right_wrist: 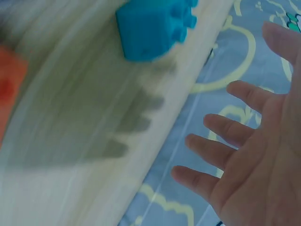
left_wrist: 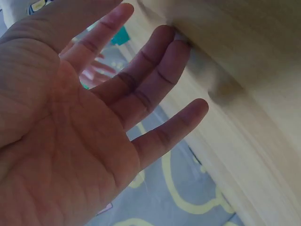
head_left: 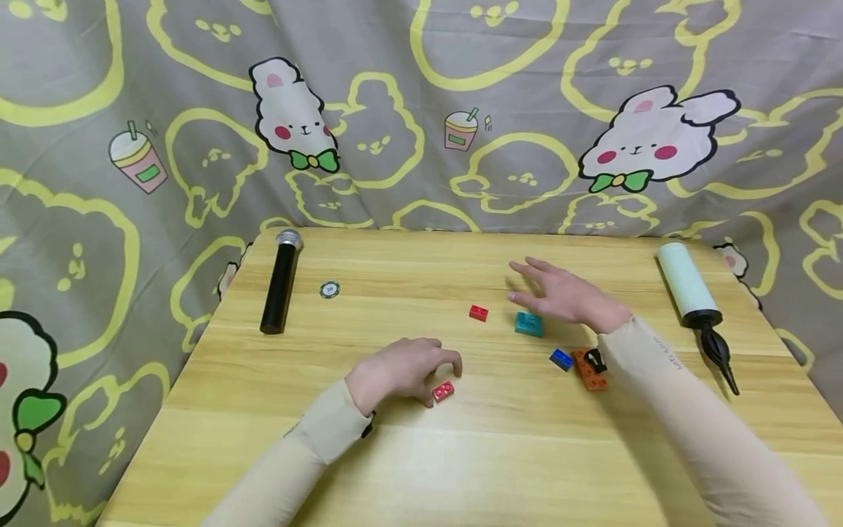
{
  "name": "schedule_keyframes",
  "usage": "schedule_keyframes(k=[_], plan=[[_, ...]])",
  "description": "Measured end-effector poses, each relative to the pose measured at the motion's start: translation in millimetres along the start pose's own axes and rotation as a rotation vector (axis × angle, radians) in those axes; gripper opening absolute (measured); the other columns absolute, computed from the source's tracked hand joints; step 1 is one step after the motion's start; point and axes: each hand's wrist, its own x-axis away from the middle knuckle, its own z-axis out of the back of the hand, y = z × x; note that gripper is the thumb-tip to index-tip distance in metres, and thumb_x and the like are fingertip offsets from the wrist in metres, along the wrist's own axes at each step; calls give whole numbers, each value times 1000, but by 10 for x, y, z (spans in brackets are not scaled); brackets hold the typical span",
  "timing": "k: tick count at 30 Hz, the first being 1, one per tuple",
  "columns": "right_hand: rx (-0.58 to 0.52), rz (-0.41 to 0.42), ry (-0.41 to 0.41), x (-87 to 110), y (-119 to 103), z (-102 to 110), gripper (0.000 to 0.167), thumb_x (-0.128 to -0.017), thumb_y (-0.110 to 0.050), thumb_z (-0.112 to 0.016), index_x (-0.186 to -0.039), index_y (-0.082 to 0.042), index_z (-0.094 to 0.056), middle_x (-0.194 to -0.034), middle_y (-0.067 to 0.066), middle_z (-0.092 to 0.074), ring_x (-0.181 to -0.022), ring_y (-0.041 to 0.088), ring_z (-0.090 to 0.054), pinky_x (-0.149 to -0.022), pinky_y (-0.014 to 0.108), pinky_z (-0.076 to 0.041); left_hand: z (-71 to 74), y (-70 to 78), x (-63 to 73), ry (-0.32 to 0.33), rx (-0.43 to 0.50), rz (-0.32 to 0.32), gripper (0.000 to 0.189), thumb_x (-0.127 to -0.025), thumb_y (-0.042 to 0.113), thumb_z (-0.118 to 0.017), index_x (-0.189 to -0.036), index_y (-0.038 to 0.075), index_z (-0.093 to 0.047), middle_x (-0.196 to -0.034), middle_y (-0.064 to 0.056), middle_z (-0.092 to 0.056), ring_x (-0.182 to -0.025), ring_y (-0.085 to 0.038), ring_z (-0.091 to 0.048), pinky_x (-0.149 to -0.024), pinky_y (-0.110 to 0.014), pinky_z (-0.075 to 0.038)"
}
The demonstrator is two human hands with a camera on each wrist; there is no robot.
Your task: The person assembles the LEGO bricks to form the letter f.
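My left hand [head_left: 405, 368] is low over the table with bent, spread fingers, its thumb tip right beside a red building brick [head_left: 444, 391]. In the left wrist view its palm [left_wrist: 61, 136] shows with nothing in it. My right hand [head_left: 568, 295] hovers with fingers extended and apart, just behind and right of a teal brick [head_left: 530, 324]. The right wrist view shows that brick [right_wrist: 146, 33] on the tabletop, apart from the fingers. Another red brick [head_left: 478, 313] lies between the two hands. Under the right forearm are a blue brick [head_left: 562, 359] and an orange brick [head_left: 590, 373], partly covered.
On the wooden table [head_left: 514, 468], a black microphone [head_left: 279, 285] lies at the left beside a round chip [head_left: 330, 290] marked 20. A pale hand pump [head_left: 686, 282] with a black nozzle lies at the right. A patterned grey curtain [head_left: 395, 44] hangs behind the table.
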Motion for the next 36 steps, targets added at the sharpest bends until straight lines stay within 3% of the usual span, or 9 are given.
schedule_keyframes(k=[3,7,15,19,23,28,36], plan=[[8,-3,-38,-49,-57,-49,84,-93,-71,-43,-157,-20,-26,-160,18,-17,-140,47,-23,-106,65,-22,-14,14,-25,5,-21,-8,47,-74,23,-89,-113,30,-64,-96,4,-56,-78,-12,-51,-75,-36,-44],[34,50,-27,-100,-125,-100,80,-93,-62,-54,-155,-17,-32,-158,19,-24,-139,44,-28,-106,62,-25,-28,18,-35,30,-48,-23,39,-74,23,-89,-104,31,-66,-94,5,-56,-80,-11,-50,-74,-36,-44],[42,262,28,-211,-261,-153,72,-82,-19,-81,-145,-9,-49,-146,16,-46,-133,36,-42,-106,52,-33,-36,15,-35,55,-91,-47,32,-75,27,-88,-98,32,-67,-91,5,-55,-79,-9,-49,-68,-33,-42],[23,341,35,-274,-343,-186,64,-77,4,-77,-137,-6,-57,-139,12,-54,-128,30,-49,-103,47,-39,-43,21,-39,54,-99,-50,33,-75,29,-88,-100,31,-67,-91,5,-55,-79,-9,-50,-67,-33,-43],[40,367,7,-324,-401,-226,64,-75,16,-69,-133,-8,-61,-135,8,-58,-125,28,-52,-101,46,-41,-52,20,-39,55,-97,-45,32,-75,29,-88,-99,32,-66,-91,5,-55,-80,-9,-49,-68,-34,-43],[73,384,-8,-329,-416,-262,60,-75,15,-70,-129,-11,-65,-129,5,-63,-116,26,-59,-96,45,-45,-60,14,-42,58,-91,-46,31,-75,26,-87,-98,31,-66,-90,5,-55,-79,-10,-50,-69,-35,-43],[121,396,-2,-340,-413,-305,43,-80,-2,-79,-120,-16,-71,-116,0,-68,-93,17,-63,-86,40,-50,-63,13,-46,48,-82,-32,30,-75,25,-86,-94,31,-63,-90,5,-55,-79,-10,-49,-69,-35,-42]])
